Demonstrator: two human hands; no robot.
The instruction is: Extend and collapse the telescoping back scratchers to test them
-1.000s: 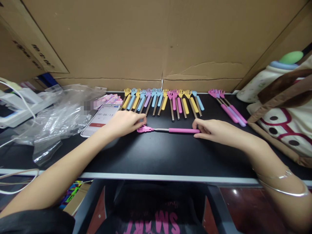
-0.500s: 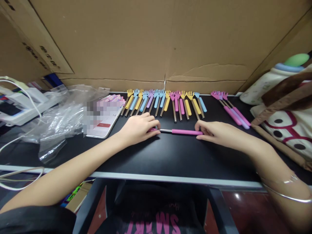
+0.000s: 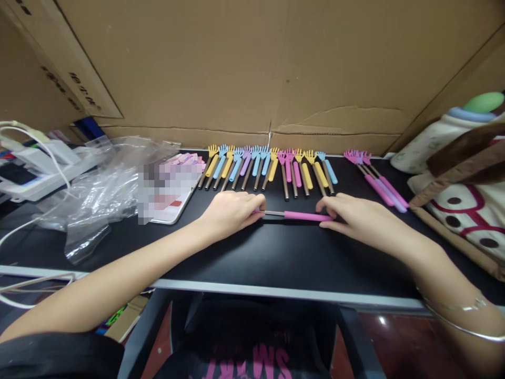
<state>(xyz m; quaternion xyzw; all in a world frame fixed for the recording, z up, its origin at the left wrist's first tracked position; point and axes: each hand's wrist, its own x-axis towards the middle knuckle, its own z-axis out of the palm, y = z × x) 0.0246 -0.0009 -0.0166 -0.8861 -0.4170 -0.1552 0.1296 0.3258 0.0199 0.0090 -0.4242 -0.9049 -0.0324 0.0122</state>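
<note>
A pink back scratcher (image 3: 303, 216) with a metal rod lies crosswise between my hands, just above or on the black desk. My left hand (image 3: 236, 213) pinches its head end, and the claw is hidden by my fingers. The far tip of the pink handle is between the thumb and fingers of my right hand (image 3: 343, 213). Behind them a row of back scratchers in yellow, blue, purple and pink (image 3: 252, 168) lies with claws toward the cardboard. To the right rests a small group of pink and purple back scratchers (image 3: 381, 184) with handles fitted on their rods.
Clear plastic bags (image 3: 102, 184) and a phone (image 3: 173, 210) lie at left, near a white power strip (image 3: 51, 168) with cables. A bottle (image 3: 430, 137) and a cloth bag (image 3: 465, 205) stand at right. A cardboard wall (image 3: 236, 68) closes off the back.
The view has shifted slightly. My left hand has moved a little to the right along with the back scratcher's head end; both hands still grip it.
</note>
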